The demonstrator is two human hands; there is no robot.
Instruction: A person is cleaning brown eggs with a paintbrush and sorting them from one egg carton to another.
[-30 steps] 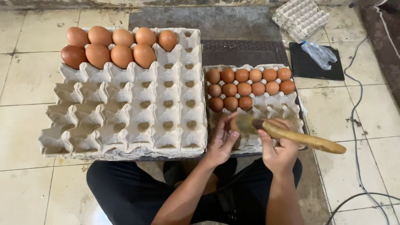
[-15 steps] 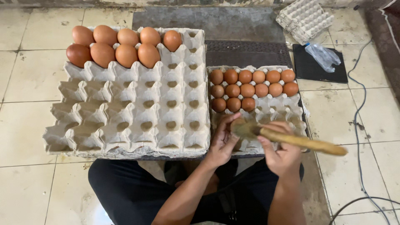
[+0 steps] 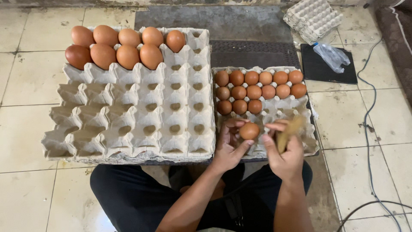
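My left hand point(image 3: 229, 146) holds a brown egg point(image 3: 249, 130) between thumb and fingers, just above the near edge of the small egg tray point(image 3: 305, 116). My right hand point(image 3: 284, 150) grips a wooden brush point(image 3: 288, 130), blurred, its end close to the egg. The small tray carries several brown eggs point(image 3: 259, 86) in its far rows. A bigger grey egg tray point(image 3: 128, 116) to the left has several larger brown eggs point(image 3: 120, 45) along its far edge.
A stack of grey egg trays point(image 3: 312, 18) sits at the far right, beside a black board with a clear plastic bottle point(image 3: 331, 56). A cable point(image 3: 369, 124) runs down the tiled floor on the right. My legs in dark trousers point(image 3: 141, 193) are folded below.
The brush has swung from lying out to the right to upright against the egg. My left hand has turned the egg up into view.
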